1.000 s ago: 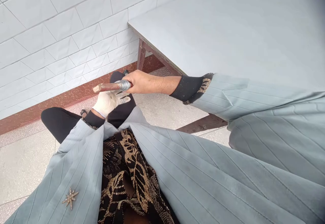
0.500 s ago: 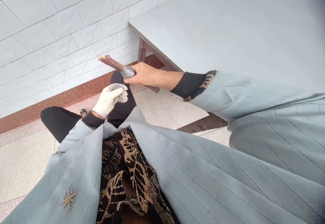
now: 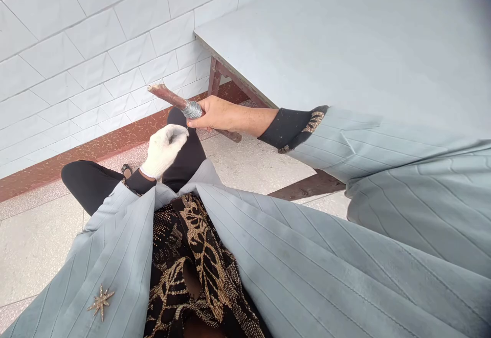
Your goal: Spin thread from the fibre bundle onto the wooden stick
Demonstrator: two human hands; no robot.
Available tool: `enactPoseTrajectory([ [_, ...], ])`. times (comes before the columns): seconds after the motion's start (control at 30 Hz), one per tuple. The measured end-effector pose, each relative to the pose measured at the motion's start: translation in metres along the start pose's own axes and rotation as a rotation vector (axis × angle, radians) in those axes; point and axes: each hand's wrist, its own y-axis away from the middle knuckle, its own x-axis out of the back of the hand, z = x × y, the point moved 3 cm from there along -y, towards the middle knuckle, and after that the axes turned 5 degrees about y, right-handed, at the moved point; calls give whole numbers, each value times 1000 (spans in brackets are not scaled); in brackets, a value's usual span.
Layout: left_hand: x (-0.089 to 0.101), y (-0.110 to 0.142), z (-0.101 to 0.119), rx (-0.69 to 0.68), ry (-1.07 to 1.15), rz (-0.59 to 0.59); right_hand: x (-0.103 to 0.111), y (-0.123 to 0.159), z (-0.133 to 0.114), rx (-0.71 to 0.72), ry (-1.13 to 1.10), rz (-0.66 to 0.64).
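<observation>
The right hand [image 3: 210, 113], bare, had its grip closed around a stick [image 3: 165, 94] wound with wire [image 3: 193, 109], which slanted in the air near the tabletop [image 3: 326, 62]; the gloved left hand [image 3: 164, 146] was curled just beside it, though whether its fingertips pinched anything could not be told. A slack right grip might have let the stick twist and the windings loosen. No brand, label or writing was legible.

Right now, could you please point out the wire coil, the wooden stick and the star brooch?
Wire coil [image 3: 192, 109], head view: middle of the windings.
Wooden stick [image 3: 168, 94], head view: exposed end section.
Star brooch [image 3: 101, 302], head view: its centre.
</observation>
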Motion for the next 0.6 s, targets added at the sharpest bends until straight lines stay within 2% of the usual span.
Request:
enactPoseTrajectory([
  [0.1,-1,0,-2,17,37,16,-1,1,-1,5,-4,-36],
  [0.3,-6,-1,-6,230,486,31,-5,-2,-2,0,88,55],
  [0.43,-10,-1,-4,350,735,-12,-9,-2,-4,43,163,123],
  [0.6,-12,-1,-1,416,918,-91,-11,-3,-3,79,207,146],
])
